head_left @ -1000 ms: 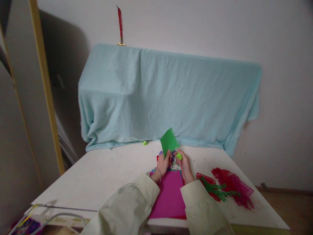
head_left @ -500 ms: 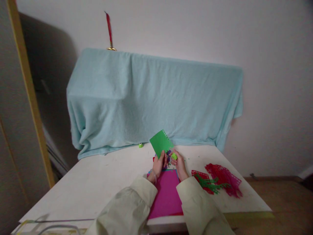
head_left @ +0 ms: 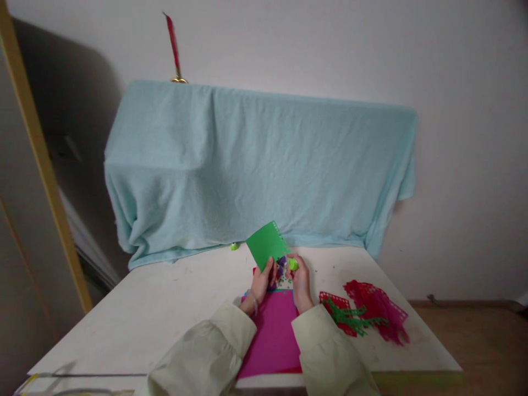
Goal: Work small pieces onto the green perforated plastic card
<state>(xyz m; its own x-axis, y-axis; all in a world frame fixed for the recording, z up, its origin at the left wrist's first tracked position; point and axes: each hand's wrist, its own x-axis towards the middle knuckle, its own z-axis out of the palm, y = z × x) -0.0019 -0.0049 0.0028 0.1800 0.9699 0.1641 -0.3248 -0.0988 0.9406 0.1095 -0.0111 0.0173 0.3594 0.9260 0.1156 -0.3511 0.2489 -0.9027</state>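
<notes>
Green sheet [head_left: 266, 244] held tilted above the white table [head_left: 165, 308], pinched at its lower edge by left hand [head_left: 260, 284]. Right hand [head_left: 300, 280] closed around a small lime-green punch [head_left: 293, 264] at the sheet's corner. Magenta sheet [head_left: 272, 335] beneath both wrists; red and green punched scraps [head_left: 363, 311] lie right.

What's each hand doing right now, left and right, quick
Left hand: closed on the green paper sheet, held up above the table.
Right hand: closed on a small lime-green punch at the sheet's edge.
</notes>
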